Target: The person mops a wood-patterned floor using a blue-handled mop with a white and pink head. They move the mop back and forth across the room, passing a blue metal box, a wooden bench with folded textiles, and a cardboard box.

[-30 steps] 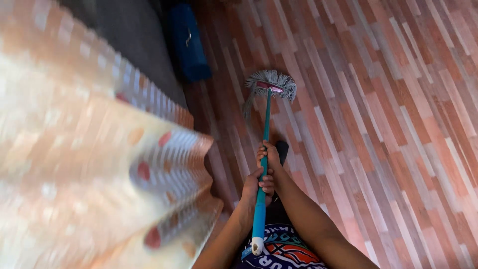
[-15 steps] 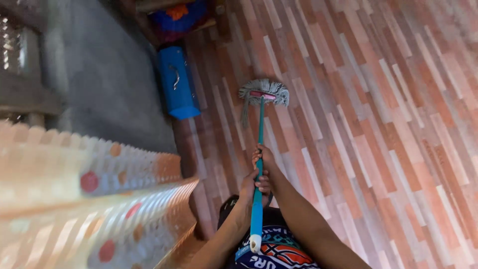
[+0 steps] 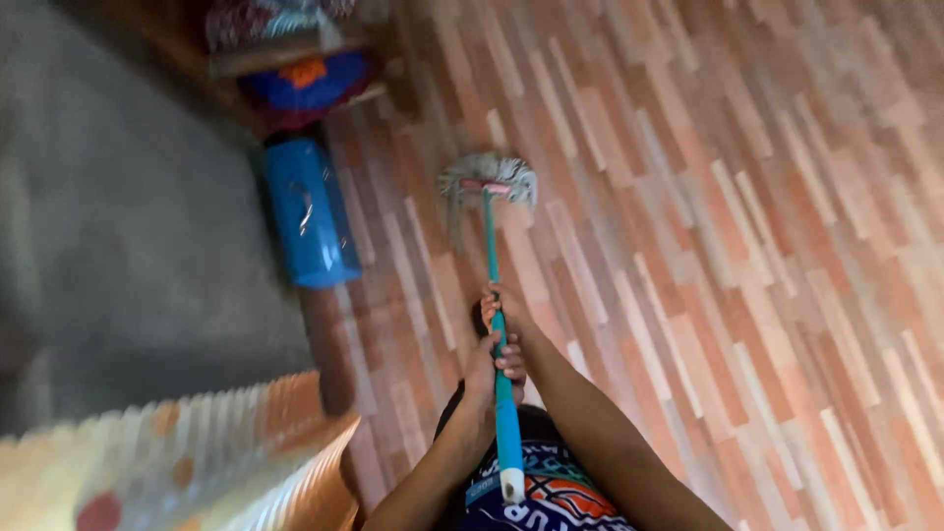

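Two hands are seen clamped on one mop handle (image 3: 497, 334) in the head view, the only view supplied. The right hand (image 3: 499, 310) is wrapped around the teal shaft on the far side; the left hand (image 3: 484, 372) is closed on it just nearer the body, the two touching. No finger is seen spread. The handle's long axis is laid near to far, tilted slightly left, its white end cap (image 3: 511, 485) held close to the torso. The grey string mop head (image 3: 489, 177) is found at the far end, resting on the striped wood-pattern floor (image 3: 747, 246), well beyond the fingers. A blue case (image 3: 307, 211) is seen lying to the left of the mop head, apart from it. A patterned cloth (image 3: 197, 462) is seen at near left.
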